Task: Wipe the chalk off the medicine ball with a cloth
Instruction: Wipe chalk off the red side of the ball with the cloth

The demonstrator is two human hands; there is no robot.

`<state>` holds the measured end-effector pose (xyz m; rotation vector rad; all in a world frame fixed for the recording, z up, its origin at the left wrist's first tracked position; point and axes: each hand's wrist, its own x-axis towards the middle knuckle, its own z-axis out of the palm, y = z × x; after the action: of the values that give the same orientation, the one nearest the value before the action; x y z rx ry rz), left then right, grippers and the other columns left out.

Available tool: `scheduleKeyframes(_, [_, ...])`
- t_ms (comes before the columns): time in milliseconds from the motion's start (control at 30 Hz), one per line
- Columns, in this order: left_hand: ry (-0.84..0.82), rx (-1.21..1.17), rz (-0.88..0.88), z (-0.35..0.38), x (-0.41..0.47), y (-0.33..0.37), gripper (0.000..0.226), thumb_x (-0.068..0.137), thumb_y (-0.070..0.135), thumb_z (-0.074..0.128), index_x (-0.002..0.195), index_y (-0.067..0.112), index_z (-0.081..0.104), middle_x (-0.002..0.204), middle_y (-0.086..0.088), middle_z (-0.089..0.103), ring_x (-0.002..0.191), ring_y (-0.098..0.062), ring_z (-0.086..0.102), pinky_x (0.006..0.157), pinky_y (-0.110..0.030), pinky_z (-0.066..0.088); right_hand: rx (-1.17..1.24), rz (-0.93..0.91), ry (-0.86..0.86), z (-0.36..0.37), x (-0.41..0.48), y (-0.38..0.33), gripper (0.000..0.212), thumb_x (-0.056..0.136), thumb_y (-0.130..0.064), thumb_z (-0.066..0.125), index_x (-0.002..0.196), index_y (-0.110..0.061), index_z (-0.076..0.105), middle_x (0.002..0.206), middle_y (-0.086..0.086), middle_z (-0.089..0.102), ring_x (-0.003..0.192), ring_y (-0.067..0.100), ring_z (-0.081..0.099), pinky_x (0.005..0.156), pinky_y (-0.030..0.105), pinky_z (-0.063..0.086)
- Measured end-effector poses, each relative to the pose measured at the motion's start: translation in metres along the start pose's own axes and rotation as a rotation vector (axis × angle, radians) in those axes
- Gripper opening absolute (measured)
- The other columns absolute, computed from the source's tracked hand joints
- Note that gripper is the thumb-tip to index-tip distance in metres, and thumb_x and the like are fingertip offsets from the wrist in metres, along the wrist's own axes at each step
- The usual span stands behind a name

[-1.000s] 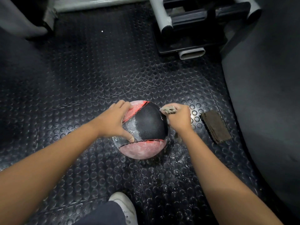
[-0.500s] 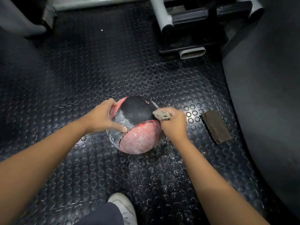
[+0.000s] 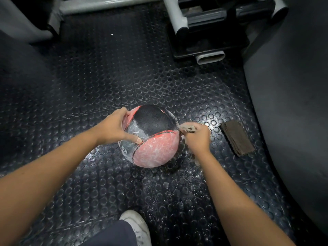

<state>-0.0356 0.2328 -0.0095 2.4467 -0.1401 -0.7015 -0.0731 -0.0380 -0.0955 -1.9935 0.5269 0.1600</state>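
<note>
A black and red medicine ball [image 3: 152, 137] sits on the studded rubber floor, its red lower panel and left side still white with chalk. My left hand [image 3: 115, 128] grips the ball's left side, thumb pressed on the seam. My right hand [image 3: 197, 139] is curled round a small grey-brown cloth [image 3: 188, 127] and holds it against the ball's right edge. Most of the cloth is hidden inside the fist.
A brown ribbed block [image 3: 237, 137] lies on the floor just right of my right hand. Chalk dust speckles the floor [image 3: 177, 189] below the ball. A grey machine frame [image 3: 200, 32] stands at the back, dark padding [image 3: 292, 103] at right, my white shoe [image 3: 136, 226] below.
The ball has turned under my left hand, so the chalky red panel now faces me more. My right hand with the cloth has slid from the ball's top right to its right edge.
</note>
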Motion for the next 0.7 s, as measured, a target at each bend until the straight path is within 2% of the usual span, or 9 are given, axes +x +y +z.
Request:
scheduleKeyframes(100, [0.006, -0.01, 0.01, 0.0, 0.001, 0.002, 0.084, 0.044, 0.065, 0.084, 0.108, 0.024, 0.048, 0.109, 0.004, 0.054, 0.097, -0.017, 0.055, 0.081, -0.036, 0.05, 0.082, -0.046, 0.039, 0.01, 0.004, -0.02, 0.044, 0.075, 0.013, 0.056, 0.092, -0.022, 0.077, 0.082, -0.009, 0.074, 0.075, 0.011, 0.07, 0.05, 0.028, 0.055])
scheduleKeyframes(200, [-0.002, -0.04, -0.013, -0.002, 0.0, -0.002, 0.087, 0.04, 0.069, 0.085, 0.106, 0.027, 0.049, 0.109, 0.002, 0.057, 0.099, -0.02, 0.058, 0.085, -0.045, 0.052, 0.12, -0.145, -0.006, 0.014, -0.014, -0.025, 0.045, 0.072, 0.014, 0.057, 0.09, -0.021, 0.078, 0.083, -0.011, 0.073, 0.078, 0.005, 0.068, 0.059, 0.028, 0.058])
scheduleKeyframes(267, [-0.001, -0.055, -0.01, 0.0, -0.001, -0.002, 0.088, 0.037, 0.072, 0.082, 0.106, 0.029, 0.049, 0.111, 0.003, 0.058, 0.099, -0.019, 0.059, 0.086, -0.045, 0.052, 0.103, -0.136, -0.014, 0.007, -0.022, -0.012, 0.045, 0.074, 0.013, 0.06, 0.089, -0.025, 0.078, 0.082, -0.012, 0.073, 0.075, 0.006, 0.068, 0.054, 0.027, 0.056])
scheduleKeyframes(367, [0.0, -0.037, 0.009, 0.001, 0.0, 0.003, 0.091, 0.038, 0.073, 0.08, 0.109, 0.026, 0.049, 0.112, 0.005, 0.055, 0.1, -0.016, 0.057, 0.085, -0.041, 0.051, 0.083, -0.025, 0.036, 0.003, -0.008, -0.001, 0.044, 0.078, 0.012, 0.06, 0.088, -0.027, 0.077, 0.076, -0.009, 0.073, 0.062, 0.011, 0.065, 0.042, 0.025, 0.048])
scheduleKeyframes(400, [0.001, -0.026, 0.009, 0.001, 0.001, 0.005, 0.091, 0.038, 0.073, 0.08, 0.109, 0.025, 0.048, 0.111, 0.005, 0.055, 0.1, -0.016, 0.056, 0.085, -0.04, 0.051, 0.085, -0.015, 0.06, 0.005, -0.001, -0.005, 0.043, 0.077, 0.012, 0.06, 0.088, -0.025, 0.078, 0.076, -0.008, 0.073, 0.062, 0.01, 0.066, 0.045, 0.026, 0.051])
scheduleKeyframes(467, [0.008, -0.018, 0.005, 0.0, 0.001, 0.004, 0.091, 0.038, 0.073, 0.079, 0.107, 0.023, 0.048, 0.109, 0.004, 0.055, 0.098, -0.018, 0.056, 0.084, -0.041, 0.051, 0.124, -0.059, 0.09, 0.012, 0.006, -0.019, 0.041, 0.073, 0.011, 0.059, 0.087, -0.022, 0.078, 0.078, -0.01, 0.074, 0.072, 0.007, 0.069, 0.059, 0.031, 0.06])
scheduleKeyframes(533, [0.01, -0.032, -0.019, -0.002, 0.001, -0.001, 0.091, 0.036, 0.073, 0.079, 0.106, 0.024, 0.048, 0.109, 0.002, 0.056, 0.099, -0.02, 0.057, 0.085, -0.044, 0.051, 0.151, -0.116, 0.058, 0.017, -0.004, -0.032, 0.043, 0.071, 0.013, 0.057, 0.088, -0.02, 0.078, 0.08, -0.009, 0.074, 0.077, 0.006, 0.07, 0.063, 0.029, 0.06])
scheduleKeyframes(600, [0.001, -0.049, -0.036, -0.001, -0.001, -0.005, 0.09, 0.037, 0.072, 0.081, 0.106, 0.027, 0.048, 0.112, 0.004, 0.056, 0.101, -0.019, 0.057, 0.086, -0.044, 0.051, 0.176, -0.134, -0.004, 0.015, -0.018, -0.029, 0.045, 0.072, 0.016, 0.057, 0.09, -0.021, 0.078, 0.082, -0.008, 0.074, 0.078, 0.007, 0.07, 0.06, 0.024, 0.058])
scheduleKeyframes(700, [0.002, -0.031, -0.021, 0.003, -0.003, -0.007, 0.092, 0.038, 0.075, 0.08, 0.11, 0.028, 0.046, 0.115, 0.007, 0.053, 0.103, -0.015, 0.055, 0.087, -0.042, 0.051, 0.152, -0.062, 0.005, 0.005, -0.019, -0.011, 0.04, 0.079, 0.01, 0.063, 0.088, -0.026, 0.077, 0.075, -0.008, 0.073, 0.064, 0.012, 0.067, 0.044, 0.025, 0.051])
